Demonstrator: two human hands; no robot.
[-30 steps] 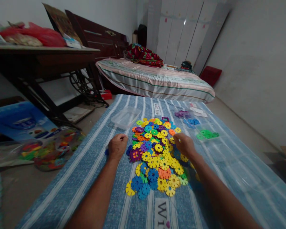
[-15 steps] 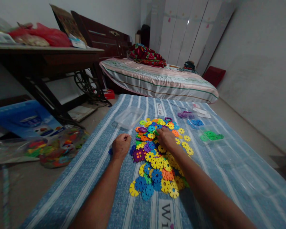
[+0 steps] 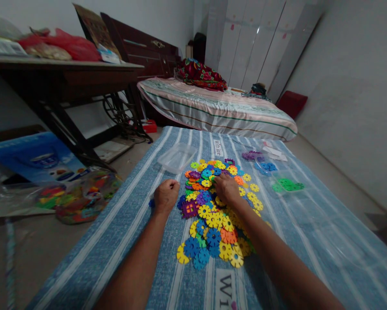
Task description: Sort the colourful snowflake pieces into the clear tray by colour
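Note:
A heap of colourful notched plastic discs (image 3: 215, 219) lies in the middle of the cloth, mostly yellow, blue, orange and purple. My right hand (image 3: 226, 188) reaches into its upper part, fingers pinched together, with a bit of a green disc (image 3: 214, 179) showing at the fingertips. Left of the heap, my left hand (image 3: 166, 196) rests curled like a fist on the cloth; what its fingers hold, if anything, is hidden. A blue disc (image 3: 151, 203) peeks out beside that hand. Near its left edge the heap includes a purple square frame piece (image 3: 190, 208).
A clear plastic tub (image 3: 177, 158) stands beyond my left hand. On the right are clear containers with purple pieces (image 3: 252, 155), blue pieces (image 3: 268, 166) and green pieces (image 3: 288, 184). A bed (image 3: 219, 105) stands past the table, a sewing-machine table (image 3: 83, 69) at left.
The view has shifted slightly. Both hands keep nearly the same places, the right among the discs and the left curled beside them.

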